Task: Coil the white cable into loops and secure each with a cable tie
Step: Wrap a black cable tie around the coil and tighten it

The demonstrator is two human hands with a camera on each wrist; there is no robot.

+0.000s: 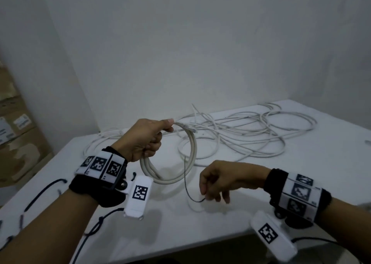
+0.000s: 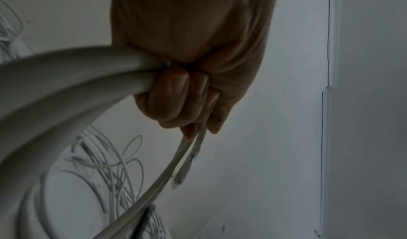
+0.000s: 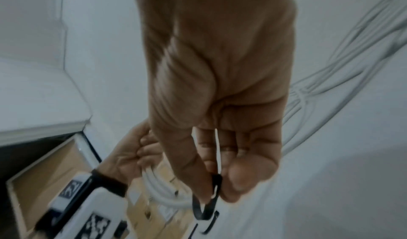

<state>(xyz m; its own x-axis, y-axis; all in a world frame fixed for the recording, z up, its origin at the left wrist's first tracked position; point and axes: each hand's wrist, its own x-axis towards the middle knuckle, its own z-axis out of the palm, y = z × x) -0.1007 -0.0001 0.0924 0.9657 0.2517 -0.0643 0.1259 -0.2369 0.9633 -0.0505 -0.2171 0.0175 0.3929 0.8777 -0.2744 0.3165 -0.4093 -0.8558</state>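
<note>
My left hand (image 1: 147, 138) grips a coil of white cable (image 1: 180, 163) above the white table (image 1: 301, 183); the loops hang down and to the right of the fist. In the left wrist view the fingers (image 2: 176, 94) curl round the coil (image 2: 66, 89), and the cable's plug end (image 2: 185, 169) sticks out below them. My right hand (image 1: 208, 187) pinches one end of a thin black cable tie (image 1: 187, 183), which curves up beside the coil's right side. The right wrist view shows thumb and forefinger pinching the tie (image 3: 209, 202), with the coil (image 3: 163, 190) behind.
A large tangle of loose white cable (image 1: 251, 131) spreads over the far half of the table, and another bunch (image 1: 100, 141) lies at the far left. Cardboard boxes (image 1: 16, 135) stand left of the table. A white wall rises behind.
</note>
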